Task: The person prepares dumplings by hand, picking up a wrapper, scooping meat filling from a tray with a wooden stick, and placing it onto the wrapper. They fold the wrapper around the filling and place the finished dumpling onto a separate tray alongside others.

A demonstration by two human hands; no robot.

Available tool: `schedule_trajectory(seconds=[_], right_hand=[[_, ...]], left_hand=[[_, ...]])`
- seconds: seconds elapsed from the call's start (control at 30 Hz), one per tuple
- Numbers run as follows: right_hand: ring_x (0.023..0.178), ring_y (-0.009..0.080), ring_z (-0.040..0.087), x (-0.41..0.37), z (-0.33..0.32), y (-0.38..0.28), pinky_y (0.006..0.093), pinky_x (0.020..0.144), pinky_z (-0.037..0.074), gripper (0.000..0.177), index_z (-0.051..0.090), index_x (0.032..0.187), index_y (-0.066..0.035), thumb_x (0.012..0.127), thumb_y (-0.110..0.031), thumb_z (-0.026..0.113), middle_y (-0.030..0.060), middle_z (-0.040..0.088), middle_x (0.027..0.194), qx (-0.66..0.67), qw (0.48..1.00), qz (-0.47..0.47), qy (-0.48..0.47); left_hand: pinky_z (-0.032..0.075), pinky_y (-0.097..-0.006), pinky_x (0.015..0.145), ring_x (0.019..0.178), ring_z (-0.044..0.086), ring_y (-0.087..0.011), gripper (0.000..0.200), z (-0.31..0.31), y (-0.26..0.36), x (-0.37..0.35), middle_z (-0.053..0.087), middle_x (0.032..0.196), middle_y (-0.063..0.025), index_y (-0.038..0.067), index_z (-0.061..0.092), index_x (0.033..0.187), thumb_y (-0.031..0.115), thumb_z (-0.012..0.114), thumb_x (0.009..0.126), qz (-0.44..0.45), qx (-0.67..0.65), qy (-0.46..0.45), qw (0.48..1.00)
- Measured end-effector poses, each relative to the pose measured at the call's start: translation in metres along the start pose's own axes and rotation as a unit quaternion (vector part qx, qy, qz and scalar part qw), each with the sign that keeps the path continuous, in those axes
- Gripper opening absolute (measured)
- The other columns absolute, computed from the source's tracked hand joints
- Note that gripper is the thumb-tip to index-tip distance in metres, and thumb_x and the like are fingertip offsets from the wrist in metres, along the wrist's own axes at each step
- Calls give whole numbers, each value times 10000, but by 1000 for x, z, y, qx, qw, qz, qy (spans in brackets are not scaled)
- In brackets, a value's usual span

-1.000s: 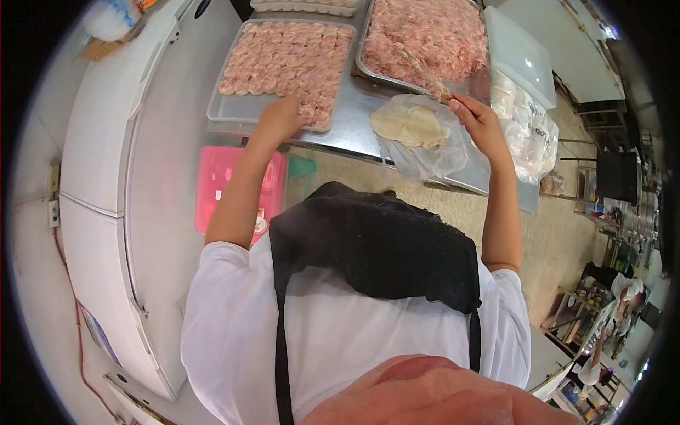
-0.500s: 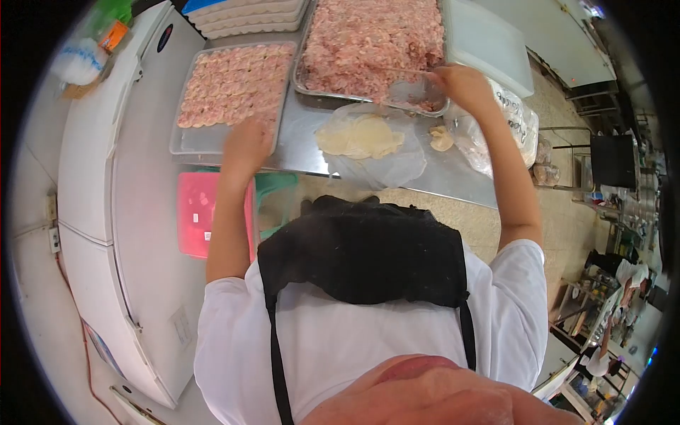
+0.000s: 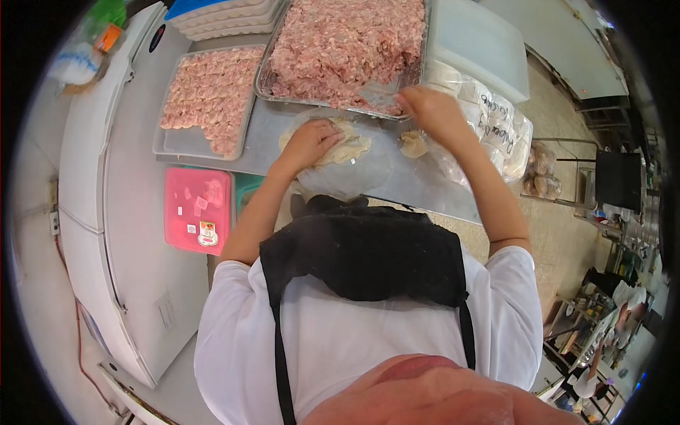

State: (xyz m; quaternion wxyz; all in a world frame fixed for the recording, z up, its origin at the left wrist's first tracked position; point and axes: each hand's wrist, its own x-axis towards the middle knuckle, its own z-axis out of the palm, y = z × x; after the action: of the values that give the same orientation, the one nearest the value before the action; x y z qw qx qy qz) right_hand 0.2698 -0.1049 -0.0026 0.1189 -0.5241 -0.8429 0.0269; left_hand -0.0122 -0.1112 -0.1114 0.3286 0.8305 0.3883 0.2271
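My left hand [image 3: 312, 145] rests on a pile of thin, pale dough wrappers [image 3: 352, 150], its fingers curled and gripping at the top wrapper. A clear plastic sheet [image 3: 354, 178] lies under the wrappers. At the near right corner of a metal tray [image 3: 319, 104] is my right hand [image 3: 427, 108], closed; the thin stick-like tool seen in it earlier is hardly visible now. Pink minced meat [image 3: 347, 49] fills most of that tray. To the left, a clear plastic tray [image 3: 166, 145] holds rows of meat-filled dough pieces [image 3: 212, 92].
Stacked white trays [image 3: 234, 21] stand behind the filled tray. A translucent lid [image 3: 482, 49] and bagged packs with handwriting [image 3: 496, 127] lie right. A small dough scrap [image 3: 413, 144] sits near my right hand. A pink container [image 3: 198, 212] and white freezer [image 3: 156, 248] are on the left.
My left hand has moved right from the tray of filled pieces to the wrappers. The nearest row there now shows another piece. My right hand stays by the meat tray's corner.
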Motion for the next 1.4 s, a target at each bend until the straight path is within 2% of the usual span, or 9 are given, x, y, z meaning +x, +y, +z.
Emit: schedule_trajectory(seconds=[0.3, 0.4, 0.5, 0.7, 0.83, 1.03, 1.23, 1.27, 1.4], right_hand=[[748, 292, 622, 27, 44, 18, 414, 618, 497, 273, 657, 839, -112, 914, -338, 524, 98, 613, 759, -52, 998, -29, -25], [712, 328, 626, 30, 46, 4, 444, 629, 497, 334, 662, 798, -91, 913, -363, 505, 131, 638, 729, -43, 993, -5, -113], [742, 344, 622, 24, 34, -16, 455, 643, 483, 350, 657, 799, -67, 919, -359, 506, 161, 637, 746, 7, 991, 38, -131], [648, 206, 576, 21, 36, -24, 356, 592, 432, 360, 688, 892, -56, 946, -366, 515, 74, 605, 674, 274, 943, 182, -50], [587, 100, 457, 28, 17, -40, 273, 535, 379, 415, 696, 971, -46, 924, -432, 552, 3, 494, 621, 427, 859, 279, 49], [611, 81, 450, 40, 11, -65, 240, 541, 378, 418, 677, 1020, -12, 925, -404, 565, -36, 502, 667, 574, 759, 288, 107], [705, 297, 623, 47, 19, -84, 378, 612, 476, 310, 635, 958, -4, 907, -305, 587, 123, 638, 771, 184, 959, 135, 171], [775, 382, 606, 43, -5, -82, 436, 628, 485, 222, 623, 983, -41, 891, -240, 585, 179, 629, 850, 130, 978, 158, 47], [782, 350, 607, 40, -30, -105, 421, 649, 478, 242, 631, 1098, -87, 901, -209, 564, 160, 607, 810, 34, 987, 152, 44]], left_hand=[[470, -318, 791, 922, 620, -230, 253, -41, 7, 29, 644, 968, -126, -3, 644, 974, 228, 577, 894, -119, -155, 282, 939], [462, -314, 816, 933, 613, -231, 247, -42, -27, 21, 644, 975, -121, 4, 644, 971, 231, 592, 886, -138, -367, 194, 899], [457, -310, 837, 956, 608, -224, 279, -42, 16, 8, 647, 993, -128, 0, 637, 1011, 247, 586, 891, -41, -81, 72, 993], [449, -316, 885, 981, 587, -210, 318, -50, -9, 22, 612, 1086, -100, 10, 568, 1160, 236, 531, 940, -70, -213, -49, 973], [479, -285, 798, 927, 608, -153, 373, -68, -7, 48, 638, 1053, -86, 22, 533, 1237, 266, 503, 957, -127, -542, 88, 826], [457, -343, 940, 1076, 571, -231, 402, -106, 15, 90, 595, 1153, -126, -30, 477, 1238, 283, 403, 998, -172, -721, 151, 654], [335, -498, 1046, 1233, 440, -329, 715, -121, 23, 103, 466, 1325, -184, -32, 392, 1318, 567, 365, 927, -120, -813, 165, 545], [322, -514, 1049, 1244, 423, -337, 727, -118, 12, 106, 450, 1338, -187, -23, 388, 1322, 580, 378, 916, -130, -813, 179, 539], [275, -567, 1055, 1274, 374, -356, 737, -118, 18, 100, 428, 1348, -192, 9, 400, 1314, 611, 407, 890, -169, -801, 203, 538]])
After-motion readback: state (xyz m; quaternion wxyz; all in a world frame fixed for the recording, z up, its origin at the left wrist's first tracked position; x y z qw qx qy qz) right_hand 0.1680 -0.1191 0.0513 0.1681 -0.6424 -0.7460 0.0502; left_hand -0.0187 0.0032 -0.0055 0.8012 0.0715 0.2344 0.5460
